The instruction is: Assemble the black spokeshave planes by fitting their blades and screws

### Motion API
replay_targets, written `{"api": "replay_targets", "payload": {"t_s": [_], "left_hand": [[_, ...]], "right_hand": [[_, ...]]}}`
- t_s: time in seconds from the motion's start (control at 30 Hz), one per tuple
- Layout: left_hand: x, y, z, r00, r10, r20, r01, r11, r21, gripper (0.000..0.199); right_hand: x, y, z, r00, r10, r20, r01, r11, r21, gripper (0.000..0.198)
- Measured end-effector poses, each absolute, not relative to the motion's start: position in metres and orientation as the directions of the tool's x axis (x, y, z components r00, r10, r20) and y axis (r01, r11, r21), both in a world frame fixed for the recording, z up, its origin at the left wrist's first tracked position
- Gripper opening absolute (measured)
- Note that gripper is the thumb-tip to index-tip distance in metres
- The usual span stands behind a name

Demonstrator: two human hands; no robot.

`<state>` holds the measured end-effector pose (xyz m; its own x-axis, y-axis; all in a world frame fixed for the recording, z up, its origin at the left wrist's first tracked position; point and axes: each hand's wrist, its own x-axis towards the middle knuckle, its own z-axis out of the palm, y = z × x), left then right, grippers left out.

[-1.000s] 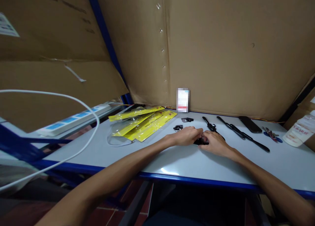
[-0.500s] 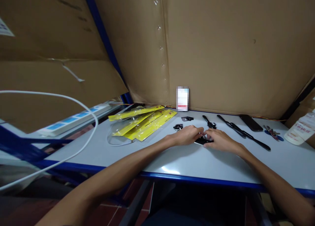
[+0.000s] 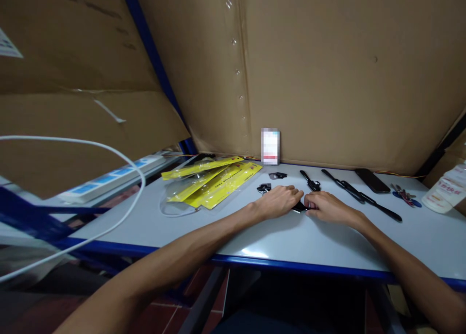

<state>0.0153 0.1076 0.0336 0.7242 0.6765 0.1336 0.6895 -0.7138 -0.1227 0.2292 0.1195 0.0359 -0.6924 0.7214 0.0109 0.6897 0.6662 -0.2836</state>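
A black spokeshave (image 3: 300, 207), mostly covered by my fingers, lies low over the table between both hands. My left hand (image 3: 282, 201) is closed over its left part, with the fingers curled down. From the other side my right hand (image 3: 325, 207) pinches it near the right end. Just beyond the left hand are small dark metal parts (image 3: 264, 188), and another flat dark piece (image 3: 277, 175) lies farther back. Behind the right hand rests a second black spokeshave (image 3: 310, 181). More long-handled black spokeshaves (image 3: 360, 194) lie to its right.
Yellow-carded clear packages (image 3: 218, 183) are heaped at left beside a white cable (image 3: 141, 178) and a power strip (image 3: 109, 178). A lit phone (image 3: 270, 147) leans on the cardboard wall. At right are a dark phone (image 3: 372, 180), keys (image 3: 404, 196) and a white bottle (image 3: 444, 191).
My left hand has turned flatter, its fingers now folded over the spokeshave. The right fingers have drawn slightly right and curled in more; the view has barely shifted.
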Motion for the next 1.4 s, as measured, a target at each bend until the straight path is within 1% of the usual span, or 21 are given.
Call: {"api": "replay_targets", "payload": {"t_s": [0.13, 0.2, 0.33, 0.4, 0.47, 0.5, 0.6, 0.67, 0.7, 0.8, 0.87, 1.07, 1.2, 1.3, 1.4], "left_hand": [[0.018, 0.111, 0.024, 0.696, 0.688, 0.207, 0.704, -0.710, -0.010, 0.013], [0.019, 0.114, 0.020, 0.668, 0.709, 0.227, 0.724, -0.689, 0.022, 0.014], [0.019, 0.118, 0.015, 0.633, 0.731, 0.256, 0.759, -0.650, -0.021, 0.020], [0.018, 0.119, 0.014, 0.651, 0.712, 0.263, 0.747, -0.662, -0.054, 0.020], [0.018, 0.119, 0.014, 0.673, 0.690, 0.264, 0.724, -0.688, -0.049, 0.018], [0.017, 0.119, 0.014, 0.679, 0.686, 0.264, 0.715, -0.699, -0.022, 0.016], [0.017, 0.119, 0.016, 0.651, 0.708, 0.273, 0.706, -0.697, 0.122, 0.011], [0.016, 0.119, 0.017, 0.626, 0.726, 0.285, 0.709, -0.682, 0.180, 0.011], [0.016, 0.119, 0.017, 0.621, 0.727, 0.292, 0.712, -0.680, 0.179, 0.011], [0.015, 0.120, 0.019, 0.640, 0.699, 0.319, 0.709, -0.698, 0.105, 0.014], [0.014, 0.120, 0.020, 0.646, 0.686, 0.334, 0.705, -0.704, 0.083, 0.014], [0.013, 0.123, 0.018, 0.665, 0.676, 0.318, 0.668, -0.729, 0.152, 0.018], [0.012, 0.124, 0.017, 0.654, 0.679, 0.332, 0.664, -0.726, 0.176, 0.013], [0.013, 0.124, 0.017, 0.652, 0.684, 0.327, 0.669, -0.722, 0.177, 0.012], [0.014, 0.123, 0.016, 0.672, 0.663, 0.330, 0.646, -0.742, 0.176, 0.016]], "right_hand": [[0.228, 0.118, 0.038, -0.688, 0.725, 0.001, 0.694, 0.659, -0.291, 0.007], [0.228, 0.118, 0.039, -0.685, 0.729, -0.011, 0.698, 0.652, -0.296, 0.007], [0.229, 0.120, 0.036, -0.700, 0.714, 0.009, 0.682, 0.671, -0.291, 0.007], [0.230, 0.121, 0.035, -0.703, 0.711, 0.016, 0.678, 0.677, -0.286, 0.007], [0.230, 0.121, 0.035, -0.700, 0.714, 0.018, 0.682, 0.676, -0.279, 0.006], [0.230, 0.121, 0.035, -0.699, 0.715, 0.017, 0.684, 0.675, -0.276, 0.005], [0.229, 0.119, 0.036, -0.697, 0.717, 0.010, 0.688, 0.673, -0.272, 0.005], [0.229, 0.119, 0.037, -0.701, 0.713, 0.013, 0.684, 0.678, -0.270, 0.004], [0.229, 0.119, 0.037, -0.703, 0.711, 0.017, 0.681, 0.681, -0.268, 0.004], [0.229, 0.120, 0.035, -0.707, 0.707, 0.017, 0.680, 0.686, -0.260, 0.005], [0.230, 0.121, 0.034, -0.702, 0.712, 0.014, 0.685, 0.681, -0.261, 0.006], [0.231, 0.123, 0.033, -0.702, 0.712, 0.018, 0.680, 0.677, -0.283, 0.009], [0.231, 0.122, 0.035, -0.699, 0.715, 0.015, 0.682, 0.673, -0.285, 0.011], [0.231, 0.122, 0.036, -0.707, 0.707, 0.024, 0.676, 0.684, -0.274, 0.012], [0.233, 0.123, 0.035, -0.715, 0.698, 0.042, 0.665, 0.698, -0.267, 0.013]]}}
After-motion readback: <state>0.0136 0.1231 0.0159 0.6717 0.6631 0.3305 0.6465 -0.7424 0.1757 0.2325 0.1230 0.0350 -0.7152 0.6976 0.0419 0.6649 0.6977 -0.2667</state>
